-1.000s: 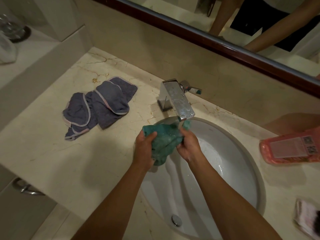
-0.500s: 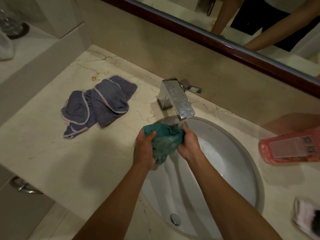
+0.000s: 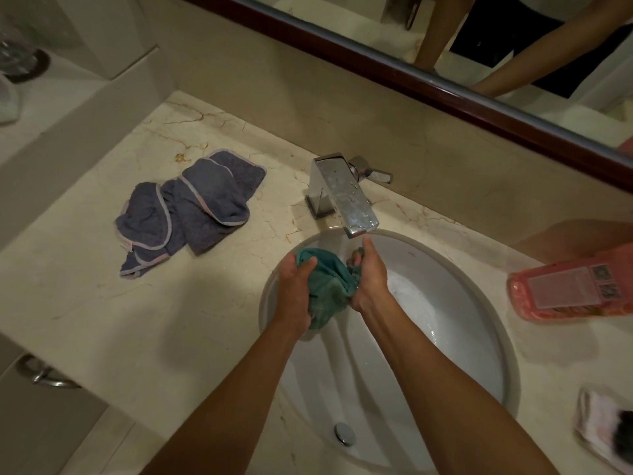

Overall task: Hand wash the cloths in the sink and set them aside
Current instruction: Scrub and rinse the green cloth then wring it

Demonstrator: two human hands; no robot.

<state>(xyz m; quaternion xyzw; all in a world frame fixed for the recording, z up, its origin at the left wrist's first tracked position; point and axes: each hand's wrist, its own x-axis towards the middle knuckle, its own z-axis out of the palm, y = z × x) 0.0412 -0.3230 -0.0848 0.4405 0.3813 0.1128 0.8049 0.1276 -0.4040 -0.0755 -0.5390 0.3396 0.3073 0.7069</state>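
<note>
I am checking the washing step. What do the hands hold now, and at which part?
Both hands hold the teal cloth over the sink: the left hand grips its left side, the right hand its bunched right end.

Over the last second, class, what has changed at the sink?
Both hands, left hand and right hand, keep hold of the teal cloth and have dropped slightly below the tap, bunching it tighter. The grey cloths and pink bottle stayed put.

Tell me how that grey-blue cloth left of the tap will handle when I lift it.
The grey-blue cloth lies crumpled in soft folds on the counter, so it will probably droop and unfold when lifted. It looks like terry, likely easy to grip. Whether it is wet, and thus heavier, cannot be told.
</note>
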